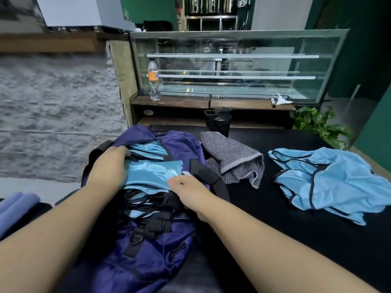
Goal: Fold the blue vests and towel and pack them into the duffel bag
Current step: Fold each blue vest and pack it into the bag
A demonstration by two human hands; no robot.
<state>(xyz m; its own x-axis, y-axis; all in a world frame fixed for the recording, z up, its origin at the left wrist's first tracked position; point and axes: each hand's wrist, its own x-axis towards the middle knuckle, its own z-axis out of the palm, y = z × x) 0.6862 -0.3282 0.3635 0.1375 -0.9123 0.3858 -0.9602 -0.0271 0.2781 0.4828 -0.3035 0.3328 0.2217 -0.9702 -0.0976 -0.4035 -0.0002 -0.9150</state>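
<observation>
My left hand (pixel 108 166) grips the purple duffel bag (pixel 148 240) rim at nine o'clock, holding its mouth wide, while my right hand (pixel 186 191) pinches the folded blue vest (pixel 151 173) into it. The grey towel (pixel 230 159) and an unfolded vest (pixel 330 178) wait at three o'clock.

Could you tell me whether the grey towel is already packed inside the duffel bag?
No, the grey towel lies crumpled on the table beside the duffel bag.
</observation>
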